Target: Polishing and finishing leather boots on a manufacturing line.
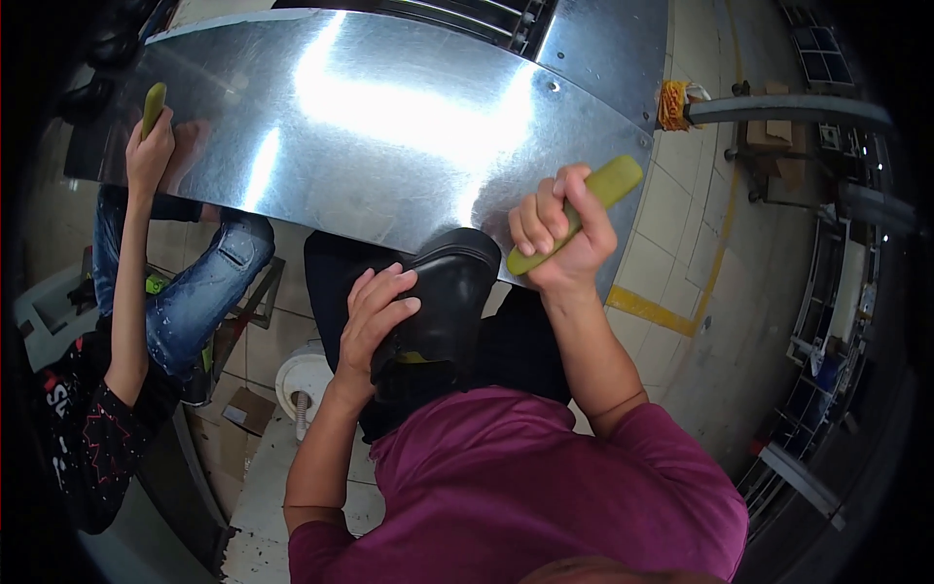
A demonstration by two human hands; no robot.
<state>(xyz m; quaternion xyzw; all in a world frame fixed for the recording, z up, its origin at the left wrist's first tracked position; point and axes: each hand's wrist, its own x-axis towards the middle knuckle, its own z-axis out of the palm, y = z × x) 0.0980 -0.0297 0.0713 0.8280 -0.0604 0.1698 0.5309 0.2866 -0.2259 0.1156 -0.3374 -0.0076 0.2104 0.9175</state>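
Observation:
A black boot [449, 292] rests in my lap with its rounded toe toward the metal table's near edge. My left hand [368, 326] is closed on the boot's left side, the fingers lying over its upper. Wrapped in a fist, my right hand [566, 234] holds a yellow-green bar [617, 179] with rounded ends, raised over the table's edge just right of the boot's toe. The bar stays apart from the boot, and both its ends stick out of the fist. Its exact kind does not show.
A shiny metal table [389, 146] spans the front. At the left, a co-worker's hand [151, 151] grips a similar green bar [153, 105]. An orange-wrapped joint on a grey pipe [778, 107] lies beyond the table's right edge. Cardboard boxes [219, 428] sit at lower left.

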